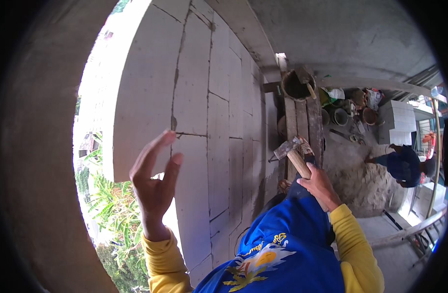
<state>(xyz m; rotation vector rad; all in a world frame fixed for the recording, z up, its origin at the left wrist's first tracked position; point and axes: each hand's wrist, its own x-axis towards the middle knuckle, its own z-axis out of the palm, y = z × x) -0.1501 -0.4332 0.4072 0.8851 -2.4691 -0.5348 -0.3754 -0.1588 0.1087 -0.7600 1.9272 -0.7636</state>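
Note:
My left hand (156,183) is raised with fingers apart and slightly curved, nothing in them, its fingertips close to or touching the wall of white blocks (192,73) beside a mortar seam. I cannot tell whether it makes contact. My right hand (317,185) grips the wooden handle of a hammer (286,147), whose metal head points up and left above my legs. Under me, narrow wooden planks (301,119) run away from me, partly hidden by my feet and blue shirt. A dark bucket (285,89) with a tool in it stands at their far end.
An opening with greenery (106,200) lies left of the blocks. Below right are a sand pile (360,188), a person (402,166) in dark blue, stacked blocks (400,122) and several buckets (340,116). A rail and ladder (422,239) are at the lower right.

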